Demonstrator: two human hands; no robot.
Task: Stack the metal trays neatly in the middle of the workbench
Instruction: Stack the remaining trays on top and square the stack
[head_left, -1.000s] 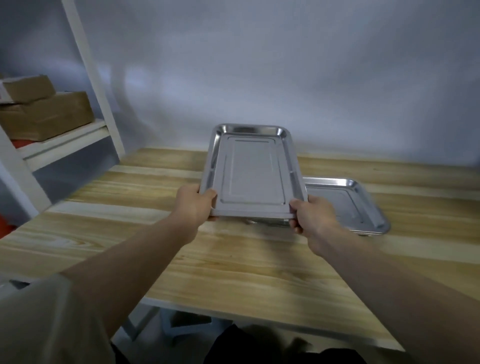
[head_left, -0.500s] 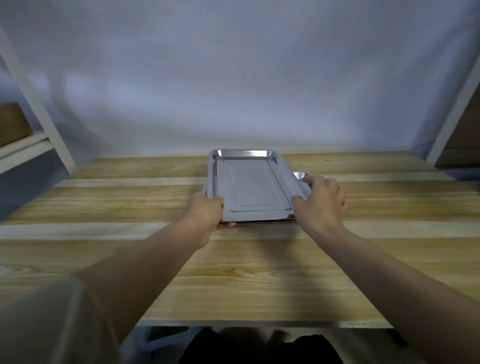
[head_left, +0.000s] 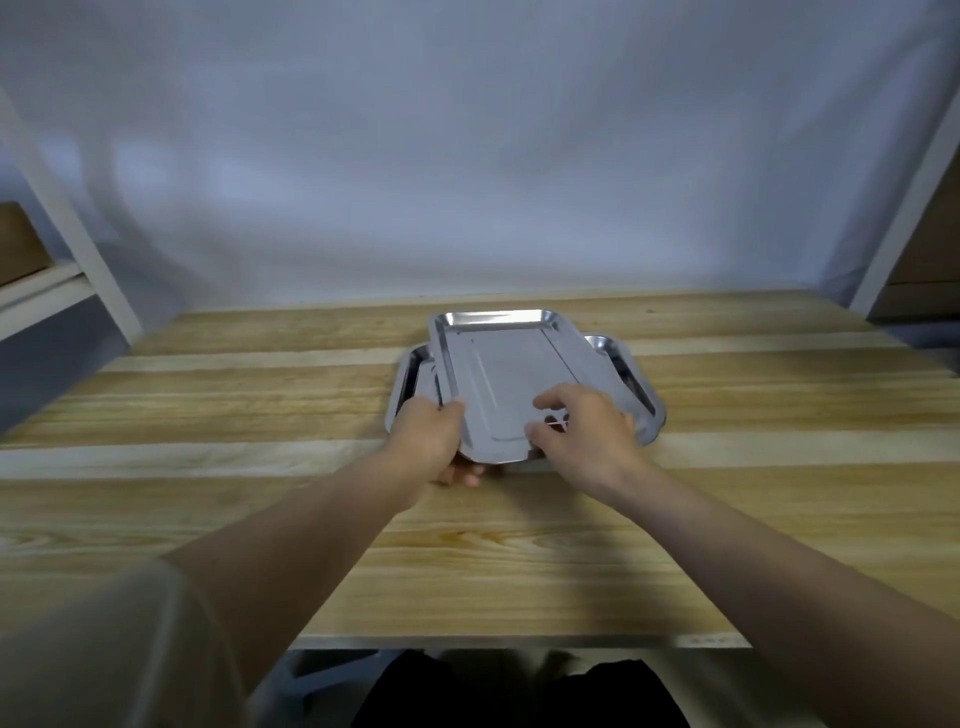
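Two rectangular metal trays lie crossed in the middle of the wooden workbench (head_left: 260, 509). The upper tray (head_left: 511, 364) runs lengthwise away from me, over the lower tray (head_left: 631, 374), which lies sideways; its ends stick out left and right. My left hand (head_left: 434, 439) grips the upper tray's near left corner, thumb on top and fingers underneath. My right hand (head_left: 582, 434) hovers over the near right corner with fingers spread and curled; it covers that corner, and no grip shows.
A white shelf frame (head_left: 67, 249) with a cardboard box (head_left: 21, 244) stands at the left, and another white post (head_left: 904, 208) with brown boxes at the right. A grey-white wall runs behind the bench. The bench's near edge (head_left: 493, 642) is close to my body.
The upper tray has come down over the second tray, crossing it. My right hand has let go of the rim and now hovers above the tray. The view has shifted so the trays sit centred.
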